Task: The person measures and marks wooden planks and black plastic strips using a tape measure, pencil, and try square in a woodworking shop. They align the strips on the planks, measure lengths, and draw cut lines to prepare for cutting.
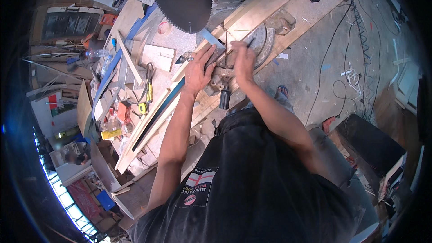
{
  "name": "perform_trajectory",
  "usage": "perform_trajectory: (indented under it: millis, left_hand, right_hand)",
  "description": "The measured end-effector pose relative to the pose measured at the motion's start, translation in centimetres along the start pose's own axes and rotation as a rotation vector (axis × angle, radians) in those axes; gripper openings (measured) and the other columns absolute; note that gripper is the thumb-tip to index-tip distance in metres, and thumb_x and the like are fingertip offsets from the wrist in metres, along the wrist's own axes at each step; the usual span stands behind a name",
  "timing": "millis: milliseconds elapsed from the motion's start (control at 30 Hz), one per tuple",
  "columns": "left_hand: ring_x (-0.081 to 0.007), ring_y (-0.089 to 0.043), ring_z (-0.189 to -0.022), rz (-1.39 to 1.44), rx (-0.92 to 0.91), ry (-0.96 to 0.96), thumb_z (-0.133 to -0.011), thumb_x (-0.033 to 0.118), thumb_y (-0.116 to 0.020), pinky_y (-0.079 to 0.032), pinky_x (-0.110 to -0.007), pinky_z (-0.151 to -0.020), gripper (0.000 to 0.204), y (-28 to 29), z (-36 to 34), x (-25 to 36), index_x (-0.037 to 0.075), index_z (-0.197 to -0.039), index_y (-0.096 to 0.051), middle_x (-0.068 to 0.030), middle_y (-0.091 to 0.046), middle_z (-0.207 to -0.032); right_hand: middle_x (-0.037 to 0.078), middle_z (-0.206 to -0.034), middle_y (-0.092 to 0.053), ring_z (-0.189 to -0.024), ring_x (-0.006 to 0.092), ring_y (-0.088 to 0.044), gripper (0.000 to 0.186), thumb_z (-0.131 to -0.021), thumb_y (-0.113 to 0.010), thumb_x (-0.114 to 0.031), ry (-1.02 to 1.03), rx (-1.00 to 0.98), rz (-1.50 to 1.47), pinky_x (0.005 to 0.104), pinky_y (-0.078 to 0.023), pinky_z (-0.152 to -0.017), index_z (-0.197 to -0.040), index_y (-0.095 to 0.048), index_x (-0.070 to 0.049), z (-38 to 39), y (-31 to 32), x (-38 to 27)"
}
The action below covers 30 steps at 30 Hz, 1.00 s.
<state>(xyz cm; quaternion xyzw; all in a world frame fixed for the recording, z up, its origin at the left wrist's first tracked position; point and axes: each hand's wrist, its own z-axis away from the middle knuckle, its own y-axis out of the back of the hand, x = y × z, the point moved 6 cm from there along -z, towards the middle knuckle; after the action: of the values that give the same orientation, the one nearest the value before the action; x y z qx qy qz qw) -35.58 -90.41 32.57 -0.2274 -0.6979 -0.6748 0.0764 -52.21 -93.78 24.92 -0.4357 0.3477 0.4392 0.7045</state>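
My left hand (199, 73) presses down on what looks like a try square, with a blue-grey blade (212, 38) and a dark stock (217, 56). It lies against a pale wooden board (258, 11) on the mitre saw's round base (265, 45). A dark line crosses the board by the square's blade. Beside it my right hand (243, 60) has its fingers curled over the near side of the base; they are slightly blurred, and what they hold is unclear. Above and left hangs the toothed saw blade (182, 6). The saw's black handle (225, 96) points toward me.
Long wooden strips (146, 137) run down-left along the bench. A yellow-black tool (148, 90), a yellow container (111, 133), a tape roll (163, 28) and offcuts (157, 57) clutter the left. Cables (344, 31) trail across the floor at right, near a dark box (371, 139).
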Motion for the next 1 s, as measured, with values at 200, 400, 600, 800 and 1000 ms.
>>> perform_trajectory:
  millis: [200, 400, 600, 800, 1000]
  left_hand:
    - [-0.0407, -0.063, -0.128, -0.030, -0.002, 0.013, -0.095, 0.020, -0.069, -0.055, -0.049, -0.105, 0.064, 0.0, 0.2, 0.1, 0.020, -0.158, -0.056, -0.0090, -0.058, -0.155]
    - [-0.0386, -0.063, -0.127, -0.027, 0.021, 0.003, -0.093, 0.017, -0.072, -0.055, -0.047, -0.103, 0.065, 0.3, 0.2, 0.5, 0.019, -0.156, -0.058, -0.0074, -0.059, -0.154]
    - [-0.0403, -0.059, -0.132, 0.032, -0.016, 0.050, -0.095, 0.021, -0.071, -0.051, -0.049, -0.109, 0.064, 0.0, 0.3, 0.2, 0.019, -0.157, -0.057, -0.0115, -0.058, -0.155]
    - [-0.0379, -0.063, -0.120, -0.029, 0.045, 0.002, -0.091, 0.016, -0.074, -0.056, -0.048, -0.099, 0.066, 0.2, 0.3, 0.7, 0.019, -0.155, -0.058, -0.0069, -0.061, -0.149]
    - [-0.0416, -0.061, -0.127, 0.026, -0.012, 0.058, -0.094, 0.017, -0.072, -0.053, -0.050, -0.106, 0.065, 0.0, 0.3, 0.1, 0.020, -0.157, -0.057, -0.0116, -0.059, -0.153]
  right_hand:
    - [0.005, -0.064, -0.065, -0.061, 0.0107, -0.056, 0.048, -0.110, -0.059, -0.038, 0.359, -0.129, 0.345, 0.0307, -0.043, -0.058, -0.091, -0.076, 0.002, -2.9, 0.3, -5.7]
    - [0.008, -0.070, -0.070, -0.063, 0.0108, -0.062, 0.035, -0.107, -0.068, -0.029, 0.473, -0.288, 0.555, 0.0321, -0.048, -0.058, -0.099, -0.076, 0.003, -2.1, -1.1, -6.8]
    - [0.011, -0.073, -0.073, -0.064, 0.0146, -0.064, 0.033, -0.106, -0.069, -0.029, 0.469, -0.296, 0.553, 0.0348, -0.051, -0.061, -0.104, -0.078, 0.002, -2.2, -1.1, -6.5]
    - [0.016, -0.075, -0.073, -0.065, 0.0284, -0.070, 0.032, -0.105, -0.069, -0.031, 0.518, -0.344, 0.614, 0.0398, -0.053, -0.064, -0.106, -0.078, 0.000, -1.9, -1.4, -7.2]
    - [0.022, -0.079, -0.072, -0.071, 0.0413, -0.069, 0.030, -0.104, -0.069, -0.031, 0.536, -0.378, 0.797, 0.0437, -0.054, -0.067, -0.107, -0.079, -0.002, -1.7, -2.0, -7.8]
